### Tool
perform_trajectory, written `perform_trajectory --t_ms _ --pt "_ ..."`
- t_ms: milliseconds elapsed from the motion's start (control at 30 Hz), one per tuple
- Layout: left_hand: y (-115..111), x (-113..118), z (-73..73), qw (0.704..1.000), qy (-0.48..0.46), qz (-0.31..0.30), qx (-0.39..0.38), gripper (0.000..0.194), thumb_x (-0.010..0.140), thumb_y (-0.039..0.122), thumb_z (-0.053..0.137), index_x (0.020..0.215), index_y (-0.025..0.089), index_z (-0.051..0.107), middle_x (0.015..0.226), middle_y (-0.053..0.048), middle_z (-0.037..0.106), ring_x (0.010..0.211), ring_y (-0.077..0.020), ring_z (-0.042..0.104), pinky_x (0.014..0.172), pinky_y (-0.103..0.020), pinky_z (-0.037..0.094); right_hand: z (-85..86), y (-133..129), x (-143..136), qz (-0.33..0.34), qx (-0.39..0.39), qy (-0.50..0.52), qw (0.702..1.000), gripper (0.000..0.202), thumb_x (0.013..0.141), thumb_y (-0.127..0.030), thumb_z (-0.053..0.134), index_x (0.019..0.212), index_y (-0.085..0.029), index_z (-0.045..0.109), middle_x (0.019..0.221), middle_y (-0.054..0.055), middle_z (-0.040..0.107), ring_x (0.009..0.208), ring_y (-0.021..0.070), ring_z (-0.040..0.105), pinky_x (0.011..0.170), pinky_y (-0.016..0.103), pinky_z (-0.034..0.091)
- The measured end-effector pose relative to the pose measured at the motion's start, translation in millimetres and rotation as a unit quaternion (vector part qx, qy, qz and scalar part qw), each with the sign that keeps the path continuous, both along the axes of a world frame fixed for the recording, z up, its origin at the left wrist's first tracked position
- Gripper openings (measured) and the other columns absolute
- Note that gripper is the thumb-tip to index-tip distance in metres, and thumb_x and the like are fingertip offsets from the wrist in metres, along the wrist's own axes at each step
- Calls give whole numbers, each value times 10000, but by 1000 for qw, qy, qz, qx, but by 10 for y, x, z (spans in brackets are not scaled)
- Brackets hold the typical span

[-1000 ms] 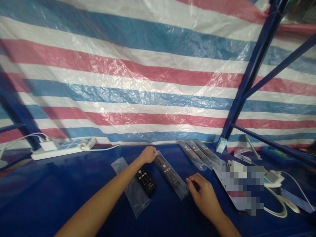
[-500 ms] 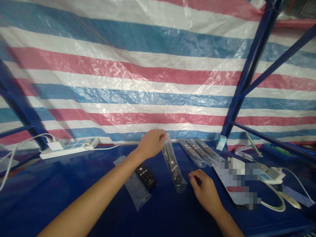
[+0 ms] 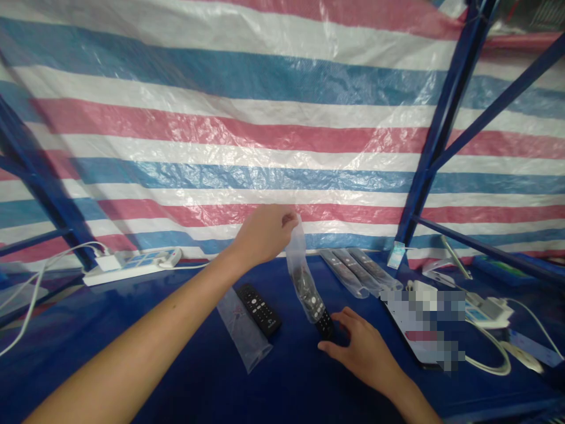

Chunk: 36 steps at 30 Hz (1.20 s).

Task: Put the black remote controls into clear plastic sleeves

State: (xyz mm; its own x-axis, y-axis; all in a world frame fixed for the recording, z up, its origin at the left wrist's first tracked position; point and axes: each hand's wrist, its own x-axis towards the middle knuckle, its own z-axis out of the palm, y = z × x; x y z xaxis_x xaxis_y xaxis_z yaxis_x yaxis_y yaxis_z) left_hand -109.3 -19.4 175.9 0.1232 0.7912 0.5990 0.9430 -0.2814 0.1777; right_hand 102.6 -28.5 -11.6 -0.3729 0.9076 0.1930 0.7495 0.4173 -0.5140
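Note:
My left hand (image 3: 268, 235) pinches the upper end of a clear plastic sleeve (image 3: 296, 247) and holds it raised above the blue table. A black remote control (image 3: 325, 325) hangs in the sleeve, its lower end sticking out of the bottom opening. Around that bare end, my right hand (image 3: 359, 344) is open, thumb and fingers apart; whether it touches the remote I cannot tell. To the left, a second black remote control (image 3: 259, 309) lies bare on the table beside a flat, empty plastic sleeve (image 3: 245, 333).
Three sleeved remotes (image 3: 351, 268) lie side by side at the back. A tablet-like device (image 3: 410, 330), partly blurred out, sits right of my right hand. Power strips (image 3: 132, 265) with white cables stand at both sides. Blue metal posts (image 3: 430, 153) and a striped tarp (image 3: 265, 118) close off the back.
My left hand has lifted the sleeve upward, and the remote has slid partly out of its lower end. My right hand has moved left to the remote, its fingers spreading.

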Motion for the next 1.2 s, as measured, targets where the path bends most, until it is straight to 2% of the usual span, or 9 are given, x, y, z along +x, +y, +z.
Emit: perform_trajectory --t_ms 167,333,400,500,633,733,867,1067,1200 --pt "-130 -134 188 999 -16 21 37 199 822 264 514 777 173 685 759 -22 692 721 -170 602 722 -290 450 40 -4 -143 6 18 -38 999 151 729 -352 693 798 -218 686 861 45 667 812 205 642 673 267 442" --pt "-254 -885 339 973 -201 80 79 194 797 380 564 753 215 657 777 3 679 806 -204 626 804 -334 479 60 73 -118 -14 34 -49 998 175 713 -333 679 602 -220 606 710 11 634 625 156 596 550 248 371" --pt "-239 -1240 181 944 -317 88 21 232 765 440 608 788 213 650 806 -3 684 866 -207 619 836 -335 480 69 122 -121 -24 40 -63 997 195 714 -336 671 579 -216 597 706 19 636 617 157 596 544 252 366" --pt "-164 -1587 -304 915 -385 84 -89 307 702 477 638 793 184 648 846 -25 702 886 -201 623 838 -323 492 95 192 -212 -30 45 -80 995 182 712 -349 663 602 -210 624 720 34 654 660 176 619 574 260 388" --pt "-61 -1698 -1021 901 -385 105 -173 366 620 511 661 755 170 673 752 -44 706 785 -215 649 716 -317 519 130 249 -500 -20 35 -113 993 187 721 -374 654 666 -196 662 783 53 672 732 198 646 620 269 417" --pt "-8 -1717 -1353 916 -328 113 -201 352 656 501 601 733 168 681 703 -38 701 736 -216 653 676 -309 513 140 272 -731 2 34 -127 991 226 747 -407 654 712 -184 676 841 69 673 777 214 653 645 280 429" --pt "26 -1800 -1562 933 -273 136 -191 251 658 414 553 678 191 667 738 -62 714 783 -263 656 779 -368 505 176 373 -785 26 59 -107 992 364 829 -534 581 853 -186 688 928 72 668 805 193 653 666 270 442" --pt "-51 -1897 -1806 973 -113 197 -45 409 773 405 424 958 146 682 1072 -161 685 1060 -332 583 978 -445 422 293 759 -308 -175 141 -224 948 281 868 -358 590 1037 -142 653 1058 185 647 979 291 633 741 346 471" --pt "-112 -1816 -1849 979 -61 194 -27 470 847 433 344 983 133 679 1064 -146 685 1038 -327 580 967 -431 433 278 914 -143 -189 79 -280 938 264 862 -302 591 1014 -102 674 1049 225 655 1002 331 635 750 373 482"
